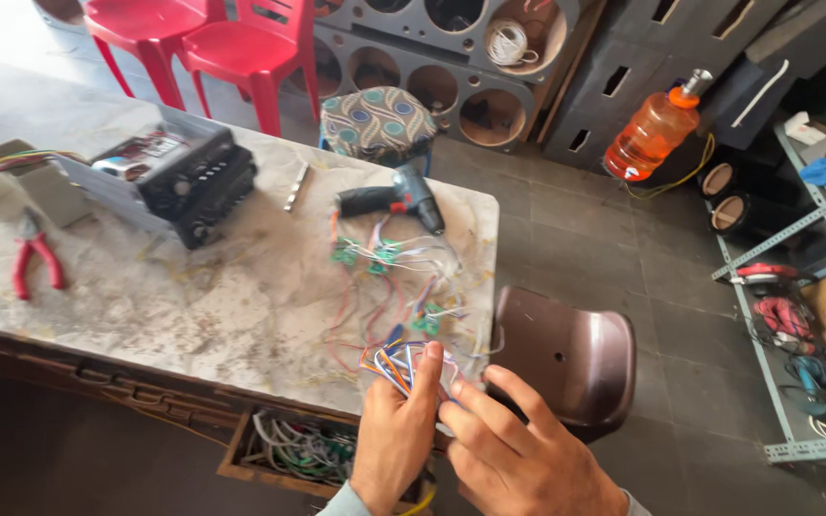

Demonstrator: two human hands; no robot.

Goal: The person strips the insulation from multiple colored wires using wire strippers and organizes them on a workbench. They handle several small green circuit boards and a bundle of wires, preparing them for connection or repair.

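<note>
Your left hand [394, 444] pinched the coloured wire bundle [402, 365] at the desk's [193, 306] front edge — your right hand [518, 454], half open, seemingly touched it.

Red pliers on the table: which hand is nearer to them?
Left. The left hand is at the table's near edge, holding coloured wires, well right of the pliers. The right hand is farther right, beside the wires.
</note>
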